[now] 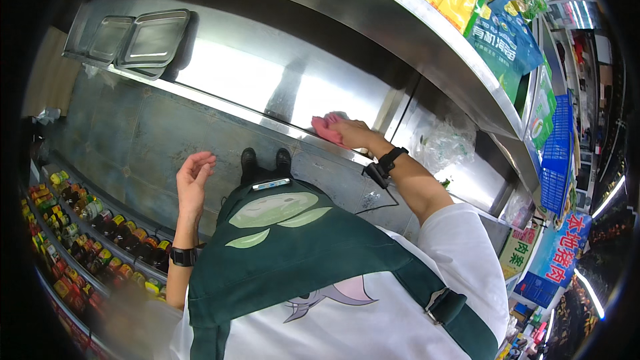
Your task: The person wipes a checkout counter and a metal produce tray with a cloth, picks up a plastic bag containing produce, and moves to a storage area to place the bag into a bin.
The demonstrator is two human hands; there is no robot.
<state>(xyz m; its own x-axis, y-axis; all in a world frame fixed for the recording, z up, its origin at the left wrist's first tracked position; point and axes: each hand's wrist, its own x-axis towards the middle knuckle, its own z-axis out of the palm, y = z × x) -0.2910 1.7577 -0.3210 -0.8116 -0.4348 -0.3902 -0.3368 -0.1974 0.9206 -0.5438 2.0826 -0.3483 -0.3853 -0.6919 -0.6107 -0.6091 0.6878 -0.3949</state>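
Observation:
My right hand (354,133) grips a crumpled pink cloth (328,129) and presses it on the front part of a stainless steel counter (240,67), close to its edge. Away from the counter, my left hand (194,170) hangs over the tiled floor with its fingers loosely curled and apart, holding nothing. Both wrists wear black bands, and a cable runs from a small black device at the right one. Just right of the pink cloth, past a seam in the steel, lies a crumpled clear plastic bag (446,142).
Metal trays (155,37) sit at the counter's left end. A steel shelf (400,15) with packaged goods overhangs the back. Behind my left arm stand shelves of bottles (120,232). A blue plastic basket (556,155) is at the far right. A phone (270,184) rests in my apron.

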